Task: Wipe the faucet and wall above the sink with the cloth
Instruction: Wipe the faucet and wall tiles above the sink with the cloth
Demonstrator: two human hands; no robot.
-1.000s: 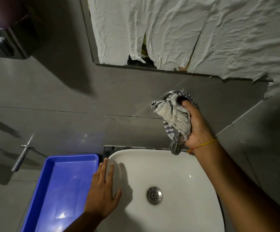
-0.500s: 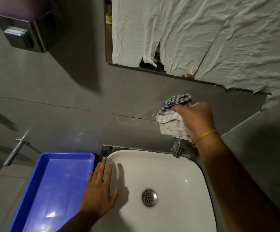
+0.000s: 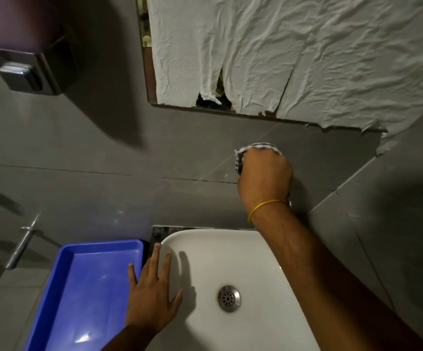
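The right hand (image 3: 265, 173) is closed in a fist around the checked cloth (image 3: 240, 154), pressing it flat against the grey wall tile (image 3: 180, 153) above the sink (image 3: 230, 249). Only a bunched edge of the cloth shows above and to the left of the knuckles; the rest is hidden under the palm. The faucet sits behind the right wrist and is almost fully covered, so its condition cannot be confirmed.

The left hand (image 3: 152, 300) holds nothing. It lies flat, fingers spread, on the near-left rim of the sink, bracing the body, with the blue tray (image 3: 84, 287) just beside it on the outer side.

Handling notes: the cloth is light, soft and limp. It folds under pressure and conforms to flat tile and, likely, to curved metal. Grip it as a wad in the palm, loose ends tucked in, so that no corner trails. On smooth tile it should slide easily.
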